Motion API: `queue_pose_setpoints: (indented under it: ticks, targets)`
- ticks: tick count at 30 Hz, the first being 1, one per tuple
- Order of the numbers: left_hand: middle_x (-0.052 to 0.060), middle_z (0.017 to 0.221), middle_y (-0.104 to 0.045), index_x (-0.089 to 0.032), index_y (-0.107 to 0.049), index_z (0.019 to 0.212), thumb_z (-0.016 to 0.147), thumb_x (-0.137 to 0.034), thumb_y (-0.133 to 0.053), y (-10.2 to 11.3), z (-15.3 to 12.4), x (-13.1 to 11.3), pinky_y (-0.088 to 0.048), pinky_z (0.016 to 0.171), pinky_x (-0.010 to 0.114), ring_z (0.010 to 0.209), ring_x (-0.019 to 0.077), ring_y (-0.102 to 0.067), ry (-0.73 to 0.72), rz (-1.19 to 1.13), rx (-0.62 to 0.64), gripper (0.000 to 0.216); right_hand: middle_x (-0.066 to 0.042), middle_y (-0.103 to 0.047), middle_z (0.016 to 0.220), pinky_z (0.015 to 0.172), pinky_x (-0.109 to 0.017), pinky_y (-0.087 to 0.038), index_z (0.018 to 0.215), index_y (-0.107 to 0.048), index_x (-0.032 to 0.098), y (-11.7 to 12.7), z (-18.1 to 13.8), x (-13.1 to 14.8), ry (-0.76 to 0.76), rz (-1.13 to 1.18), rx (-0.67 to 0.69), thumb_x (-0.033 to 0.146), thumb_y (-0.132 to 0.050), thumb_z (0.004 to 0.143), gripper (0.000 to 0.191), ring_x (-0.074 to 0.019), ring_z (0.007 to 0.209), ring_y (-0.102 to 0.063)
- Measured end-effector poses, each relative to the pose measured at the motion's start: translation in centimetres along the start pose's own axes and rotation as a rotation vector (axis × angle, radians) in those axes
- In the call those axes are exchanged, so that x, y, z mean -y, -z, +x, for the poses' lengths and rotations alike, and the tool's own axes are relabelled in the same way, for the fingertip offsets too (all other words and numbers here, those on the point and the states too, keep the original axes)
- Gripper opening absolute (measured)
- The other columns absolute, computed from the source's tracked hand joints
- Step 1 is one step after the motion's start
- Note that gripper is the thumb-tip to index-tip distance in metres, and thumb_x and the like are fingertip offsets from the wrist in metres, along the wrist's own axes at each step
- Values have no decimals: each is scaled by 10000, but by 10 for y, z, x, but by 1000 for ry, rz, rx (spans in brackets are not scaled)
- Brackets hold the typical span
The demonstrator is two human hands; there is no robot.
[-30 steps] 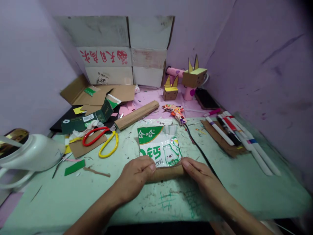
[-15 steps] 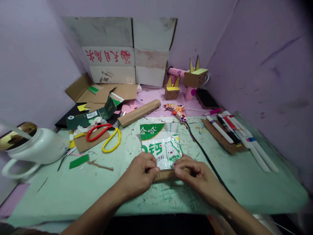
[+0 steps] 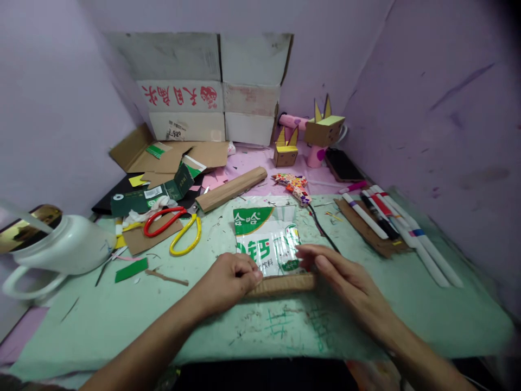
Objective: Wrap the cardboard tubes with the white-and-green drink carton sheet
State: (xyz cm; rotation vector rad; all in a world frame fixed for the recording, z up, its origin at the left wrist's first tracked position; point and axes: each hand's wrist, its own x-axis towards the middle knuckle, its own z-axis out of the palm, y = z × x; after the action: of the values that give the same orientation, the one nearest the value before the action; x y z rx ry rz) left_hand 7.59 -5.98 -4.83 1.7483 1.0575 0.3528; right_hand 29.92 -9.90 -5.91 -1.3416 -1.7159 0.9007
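A printed cardboard piece (image 3: 260, 239), white and green with a brown folded strip along its near edge, lies on the table in front of me. My left hand (image 3: 230, 279) is closed on its near left corner, thumb against the fold. At the right end of the strip, my right hand (image 3: 345, 274) is open, fingers stretched out and thumb apart, slightly blurred. Whether its fingertips touch the card I cannot tell. Beyond the card lies a flower-patterned glue gun (image 3: 299, 190) with a black cord (image 3: 323, 225) that passes behind my right hand.
Scissors (image 3: 185, 233) with red and yellow handles, a brown cardboard roll (image 3: 232, 189) and cardboard scraps (image 3: 195, 155) lie to the left. A white mug (image 3: 69, 244) stands at the far left. Markers (image 3: 380, 214), a phone (image 3: 345, 164) and small cardboard animal figures (image 3: 286, 155) are at the right and back.
My right hand has let go of the card's near right edge and moved right, its fingers opening out. More of the brown fold shows. My left hand stays on the left corner.
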Motion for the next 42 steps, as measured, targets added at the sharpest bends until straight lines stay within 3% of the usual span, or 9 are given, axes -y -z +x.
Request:
queue_pose_setpoints:
  ticks: [4,8,11,14,17,22,30,37,42]
  targets:
    - [-18,591,-424,-202,-310,459,752,-292,-478,5,6,0,-325,568,270,578,116,-399,30,10,46,350,-53,-641,1116,928,-427,-434,1084,-626,273,19,2,-12,613,-459,57,40,-427,847,387,-201,1028,-578]
    - [-53,491,-301,-203,-288,437,730,-275,-504,6,17,0,-257,501,274,501,100,-302,114,38,38,370,-62,-695,1008,960,-445,-430,1219,-556,211,23,7,-20,755,-603,202,101,-389,916,363,-198,956,-601]
    - [-66,464,-258,-201,-296,428,739,-319,-518,9,24,1,-221,464,263,470,85,-255,169,22,25,400,-77,-702,987,880,-414,-488,1232,-547,198,18,9,-30,698,-558,174,117,-387,919,361,-209,958,-598]
    - [-46,540,-411,-173,-478,560,775,-319,-490,16,21,7,-322,509,242,527,98,-389,162,-40,-56,260,-81,-700,880,740,-370,-523,1126,-605,178,9,10,-39,637,-492,89,49,-391,860,365,-210,855,-607]
    - [28,843,-607,-172,-591,831,774,-179,-452,26,7,16,-449,668,280,747,143,-565,-18,-118,-176,150,-66,-671,799,627,-325,-504,1064,-613,178,1,10,-43,537,-426,46,-1,-389,802,388,-188,729,-591]
    - [46,1127,-553,-224,-599,983,631,53,-395,31,-18,28,-429,900,322,1042,165,-530,-270,160,-110,492,-73,-640,859,616,-312,-495,1076,-593,196,-1,11,-49,521,-420,60,15,-434,781,381,-193,768,-580]
    - [75,791,-561,-128,-590,904,757,20,-445,9,-6,51,-406,572,278,706,164,-506,-623,487,-396,253,-7,-535,622,477,-247,-413,1003,-663,244,-4,15,-43,431,-377,-18,31,-440,771,386,-141,557,-535]
    - [18,611,-577,-177,-572,622,669,-46,-423,7,0,48,-364,518,248,572,143,-540,-209,324,-333,204,9,-631,594,483,-235,-400,661,-615,205,4,33,-27,-251,-224,268,34,-480,620,222,-144,549,-583]
    - [0,603,-629,-194,-602,568,569,-23,-443,17,8,34,-360,531,247,587,161,-574,73,379,-189,234,8,-660,611,512,-242,-405,637,-605,210,4,31,-34,-330,-183,229,87,-491,631,169,-158,584,-603]
